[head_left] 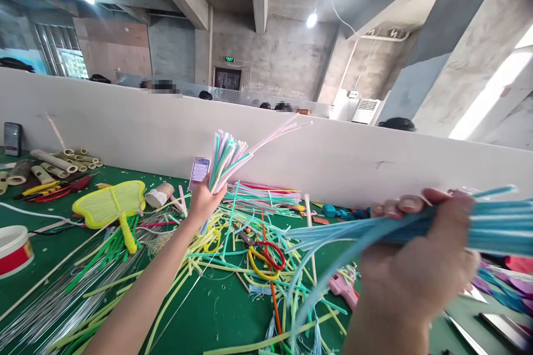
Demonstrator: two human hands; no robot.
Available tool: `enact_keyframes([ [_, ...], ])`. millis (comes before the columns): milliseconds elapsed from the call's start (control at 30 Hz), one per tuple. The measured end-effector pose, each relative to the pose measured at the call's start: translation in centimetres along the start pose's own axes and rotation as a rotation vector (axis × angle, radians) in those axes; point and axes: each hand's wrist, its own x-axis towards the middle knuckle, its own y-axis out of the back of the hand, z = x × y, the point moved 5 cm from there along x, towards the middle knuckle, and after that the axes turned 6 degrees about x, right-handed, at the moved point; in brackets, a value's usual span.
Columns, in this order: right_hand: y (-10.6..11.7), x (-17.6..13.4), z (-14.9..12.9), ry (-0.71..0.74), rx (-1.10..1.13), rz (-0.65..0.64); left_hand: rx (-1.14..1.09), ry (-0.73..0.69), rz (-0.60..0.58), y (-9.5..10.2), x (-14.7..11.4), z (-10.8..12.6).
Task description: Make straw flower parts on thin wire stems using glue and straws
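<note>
My left hand [207, 202] is closed around a bundle of pink, white and mint-green pipe cleaners [229, 158], held upright above the table with a few pink ones splaying to the right. Nearer the camera, my right hand [420, 260] grips a thick bundle of light blue pipe cleaners [499, 226]. That bundle lies sideways, and some of its ends droop to the left. Below and between the hands are red-and-yellow-handled scissors [266, 260] among loose yellow and green pipe cleaners [233, 272]. A pile of pink and mint pipe cleaners [266, 199] lies behind them.
A white partition [266, 150] runs behind the green table [195, 310]. To the left are a yellow butterfly-shaped piece [110, 205], bamboo pieces [62, 163], pliers [62, 188], thin wires [54, 299] and a white-and-red tub [14, 252]. A phone [199, 173] leans behind my left hand; a pink glue gun [343, 288] lies right.
</note>
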Motion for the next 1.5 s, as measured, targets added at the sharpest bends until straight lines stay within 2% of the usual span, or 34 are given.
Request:
enact_keyframes([
  [167,-1.7,-1.4,3.3,-0.17,0.015,-0.187,-0.086,0.006,-0.012,-0.1,0.0,-0.1],
  [333,-2.9,-3.3,3.8,-0.24,-0.041,-0.399,-0.178,-0.067,-0.035,0.4,-0.2,1.2],
  [467,-4.2,-6.1,3.1,-0.244,-0.168,-0.625,-0.209,-0.12,-0.005,0.5,-0.3,1.9],
  [633,-5.4,-9.1,3.8,-0.183,-0.371,-0.768,-0.235,-0.218,-0.015,0.2,-0.9,3.5],
  [767,-5.1,-9.3,4.9,-0.05,-0.533,-0.732,-0.24,-0.281,-0.015,0.5,-1.5,5.0],
  [900,-4.8,-8.8,5.1,0.021,-0.545,-0.686,-0.222,-0.323,0.007,0.9,-1.8,5.7],
  [1367,-4.8,-8.4,4.8,-0.049,-0.504,-0.684,-0.16,-0.422,0.003,0.8,-2.9,6.6],
  [1500,-4.8,-8.2,4.8,-0.002,-0.545,-0.689,-0.161,-0.421,0.013,0.9,-3.0,6.7],
])
